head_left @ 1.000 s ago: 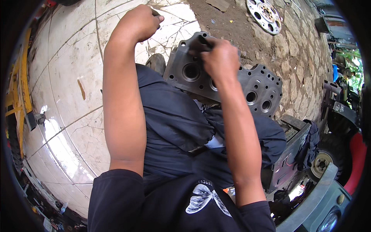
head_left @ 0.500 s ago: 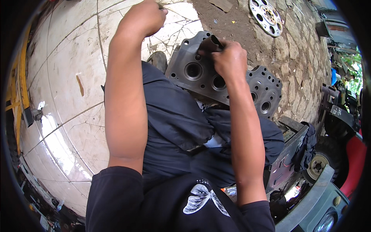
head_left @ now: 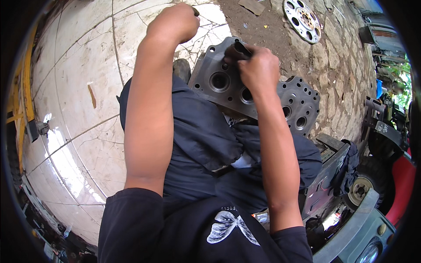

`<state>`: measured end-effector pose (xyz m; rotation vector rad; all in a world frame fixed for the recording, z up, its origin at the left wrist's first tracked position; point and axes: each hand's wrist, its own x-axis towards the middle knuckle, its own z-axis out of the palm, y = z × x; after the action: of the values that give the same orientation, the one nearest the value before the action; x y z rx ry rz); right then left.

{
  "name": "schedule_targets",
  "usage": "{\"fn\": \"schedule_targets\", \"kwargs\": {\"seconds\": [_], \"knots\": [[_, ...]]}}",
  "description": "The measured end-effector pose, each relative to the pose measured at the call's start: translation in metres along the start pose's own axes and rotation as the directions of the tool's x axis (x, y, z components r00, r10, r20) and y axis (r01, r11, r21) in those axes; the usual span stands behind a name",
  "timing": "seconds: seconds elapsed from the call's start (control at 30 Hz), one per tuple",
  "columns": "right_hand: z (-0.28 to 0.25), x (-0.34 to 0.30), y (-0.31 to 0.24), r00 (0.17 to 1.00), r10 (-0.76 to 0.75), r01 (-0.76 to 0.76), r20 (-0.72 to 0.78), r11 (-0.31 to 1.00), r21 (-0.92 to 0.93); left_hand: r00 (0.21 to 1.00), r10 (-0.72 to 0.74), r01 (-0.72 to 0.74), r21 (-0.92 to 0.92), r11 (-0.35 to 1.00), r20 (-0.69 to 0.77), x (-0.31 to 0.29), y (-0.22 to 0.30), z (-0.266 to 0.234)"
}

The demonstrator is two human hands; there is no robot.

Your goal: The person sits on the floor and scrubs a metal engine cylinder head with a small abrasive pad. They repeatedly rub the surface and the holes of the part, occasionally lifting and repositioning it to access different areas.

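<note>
A grey metal cylinder head (head_left: 209, 65) with round ports and bolt holes lies just beyond my knees, its flat face up. My right hand (head_left: 262, 70) is closed on a dark curled sheet (head_left: 239, 51), like sandpaper, over the upper part of that face. Blur hides the sheet's exact contact with the metal. Farther left, above the tiled floor, my left hand (head_left: 173, 24) is closed in a fist. A small dark end (head_left: 196, 12) shows at its fingers, too little to name.
Cracked white tiles (head_left: 79, 101) cover the left side; dirt and stone paving (head_left: 324, 57) lie to the right. A round flywheel-like plate (head_left: 302, 19) rests at the far right. Beside my right leg stands a metal box (head_left: 326, 175), with a vehicle wheel (head_left: 362, 188) behind it.
My left hand has moved slightly right and nearer to me, still closed. The right hand, with the dark sheet, has shifted a little left over the cylinder head.
</note>
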<state>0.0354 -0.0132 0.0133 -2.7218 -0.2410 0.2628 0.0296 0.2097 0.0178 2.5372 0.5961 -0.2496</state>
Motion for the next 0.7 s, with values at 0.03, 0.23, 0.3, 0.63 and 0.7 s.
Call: {"fn": "schedule_targets", "kwargs": {"seconds": [0.03, 0.23, 0.3, 0.63, 0.7], "knots": [[0.003, 0.000, -0.009, 0.998, -0.020, 0.019, -0.066, 1.000, -0.021, 0.999, 0.048, -0.048, -0.007, 0.999, 0.009, 0.000, 0.004, 0.003], [0.001, 0.003, -0.027, 1.000, -0.029, 0.029, -0.003, 0.998, -0.047, 0.998, 0.058, -0.059, 0.043, 0.997, 0.012, -0.001, 0.006, 0.006], [-0.008, 0.005, 0.003, 1.000, -0.010, 0.010, 0.001, 0.999, -0.040, 0.999, 0.038, -0.038, 0.022, 0.999, 0.005, -0.002, 0.003, 0.007], [0.006, 0.011, -0.033, 1.000, -0.020, 0.020, 0.007, 0.999, -0.040, 0.999, 0.030, -0.030, 0.020, 0.999, 0.027, 0.002, 0.007, 0.004], [-0.006, 0.008, -0.024, 0.999, -0.028, 0.030, 0.042, 0.999, -0.038, 0.999, -0.019, 0.019, 0.002, 1.000, 0.037, 0.000, 0.003, 0.000]]}}
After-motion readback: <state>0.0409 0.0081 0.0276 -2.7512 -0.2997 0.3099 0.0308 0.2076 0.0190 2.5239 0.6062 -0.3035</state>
